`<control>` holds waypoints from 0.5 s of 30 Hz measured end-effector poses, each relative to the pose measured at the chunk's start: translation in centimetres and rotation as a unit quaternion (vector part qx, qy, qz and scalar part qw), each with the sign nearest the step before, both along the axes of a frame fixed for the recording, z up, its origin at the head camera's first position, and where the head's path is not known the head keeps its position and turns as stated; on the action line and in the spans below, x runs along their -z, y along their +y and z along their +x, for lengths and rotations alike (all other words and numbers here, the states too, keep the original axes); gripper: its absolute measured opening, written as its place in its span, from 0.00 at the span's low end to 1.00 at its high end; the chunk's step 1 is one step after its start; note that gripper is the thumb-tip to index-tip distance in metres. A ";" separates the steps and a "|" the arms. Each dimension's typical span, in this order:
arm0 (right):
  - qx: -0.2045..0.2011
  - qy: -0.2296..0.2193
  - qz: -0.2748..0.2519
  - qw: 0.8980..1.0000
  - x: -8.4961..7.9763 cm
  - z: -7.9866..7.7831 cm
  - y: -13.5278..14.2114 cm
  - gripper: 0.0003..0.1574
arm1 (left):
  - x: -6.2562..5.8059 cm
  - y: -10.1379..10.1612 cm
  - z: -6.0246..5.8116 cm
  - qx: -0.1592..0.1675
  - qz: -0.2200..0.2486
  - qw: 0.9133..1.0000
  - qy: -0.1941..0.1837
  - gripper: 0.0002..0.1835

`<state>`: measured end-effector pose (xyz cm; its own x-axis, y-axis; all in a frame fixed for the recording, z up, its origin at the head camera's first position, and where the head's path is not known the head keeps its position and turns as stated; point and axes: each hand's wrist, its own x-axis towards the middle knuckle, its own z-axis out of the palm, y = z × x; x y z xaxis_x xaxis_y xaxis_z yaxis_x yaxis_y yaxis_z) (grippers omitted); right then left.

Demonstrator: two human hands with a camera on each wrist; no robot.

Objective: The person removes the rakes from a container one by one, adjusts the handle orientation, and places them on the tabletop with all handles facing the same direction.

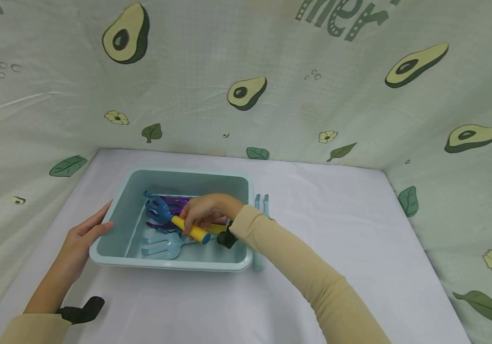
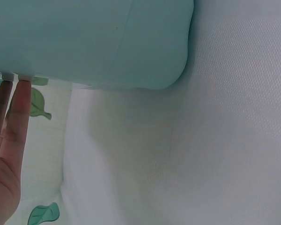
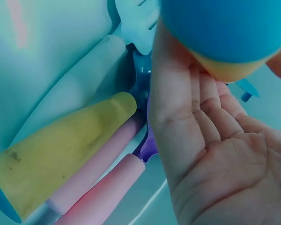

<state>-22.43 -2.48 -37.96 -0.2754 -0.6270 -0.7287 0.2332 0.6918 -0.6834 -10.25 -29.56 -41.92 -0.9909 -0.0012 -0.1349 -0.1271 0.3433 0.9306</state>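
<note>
My right hand (image 1: 204, 210) grips the yellow handle (image 1: 194, 231) of a small toy garden rake with a blue, tined head (image 1: 158, 209). This rake is over the other tools inside a light blue plastic bin (image 1: 168, 263). In the right wrist view, the handle's blue end cap (image 3: 229, 28) looms close above the palm (image 3: 234, 164). My left hand (image 1: 84, 239) is at the bin's left side, with straight fingers (image 2: 18, 112) touching the outer wall (image 2: 93, 42) under the rim. Its thumb lies at the rim in the head view.
Inside the bin lie a light blue fork (image 1: 161, 246), purple tined tools (image 1: 174, 203), another yellow handle (image 3: 70, 150) and pink handles (image 3: 107, 187). A light blue tool (image 1: 257, 263) lies against the bin's right side on the white table (image 1: 336, 229). Patterned cloth (image 1: 194, 114) surrounds the table.
</note>
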 end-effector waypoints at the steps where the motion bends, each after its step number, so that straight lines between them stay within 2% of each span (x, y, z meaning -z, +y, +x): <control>1: 0.006 -0.005 -0.003 1.000 0.0 0.0 0.0 0.27 | 0.0 0.0 0.0 0.000 -0.004 1.000 -0.001 0.29; 7: 0.013 -0.018 -0.012 1.000 0.0 0.0 0.1 0.26 | -0.1 0.0 0.0 0.001 -0.005 1.000 -0.004 0.29; 12: -0.012 -0.013 0.004 1.000 0.1 0.0 0.1 0.19 | -0.1 0.1 0.0 0.000 0.008 1.000 -0.002 0.29; 15: -0.022 -0.013 0.017 1.000 0.2 0.0 0.2 0.19 | -0.1 0.1 0.0 0.001 0.010 1.000 -0.002 0.29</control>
<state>-22.40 -2.26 -38.12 -0.2294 -0.6127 -0.7563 0.2195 0.7245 -0.6534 -10.21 -29.48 -41.85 -0.9902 0.0029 -0.1398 -0.1313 0.3247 0.9366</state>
